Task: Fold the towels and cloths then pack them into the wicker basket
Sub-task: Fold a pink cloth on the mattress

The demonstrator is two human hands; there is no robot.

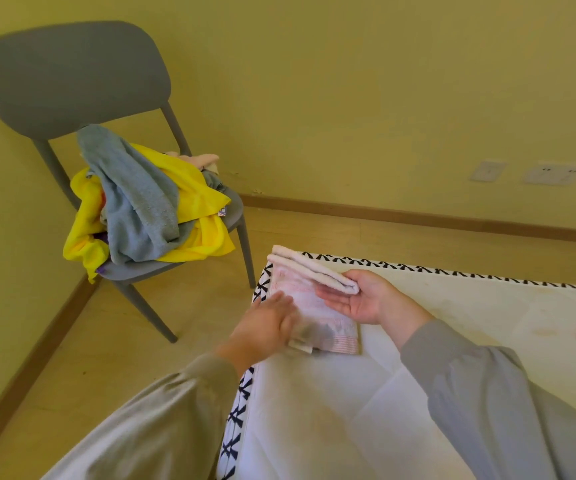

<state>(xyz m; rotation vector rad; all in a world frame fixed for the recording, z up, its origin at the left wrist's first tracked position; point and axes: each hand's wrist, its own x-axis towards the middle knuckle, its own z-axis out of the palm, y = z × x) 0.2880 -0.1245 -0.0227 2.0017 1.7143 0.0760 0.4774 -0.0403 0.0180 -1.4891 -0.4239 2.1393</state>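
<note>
A pale pink towel (309,299) lies partly folded on the corner of a white mattress (452,341). My right hand (362,297) holds the towel's folded far edge, thumb on top and fingers underneath, lifting it off the layer below. My left hand (267,323) lies flat with straight fingers on the towel's near left edge and looks blurred. A heap of unfolded cloths sits on the grey chair (71,81) to the left: a grey-blue towel (134,195), a yellow cloth (196,199) and a pink one (203,159) behind. No wicker basket is in view.
The chair stands in the room's corner on a wooden floor (106,341), about an arm's length left of the mattress. The mattress edge has a black-and-white trim (241,393). Two wall sockets (553,173) sit low on the yellow wall.
</note>
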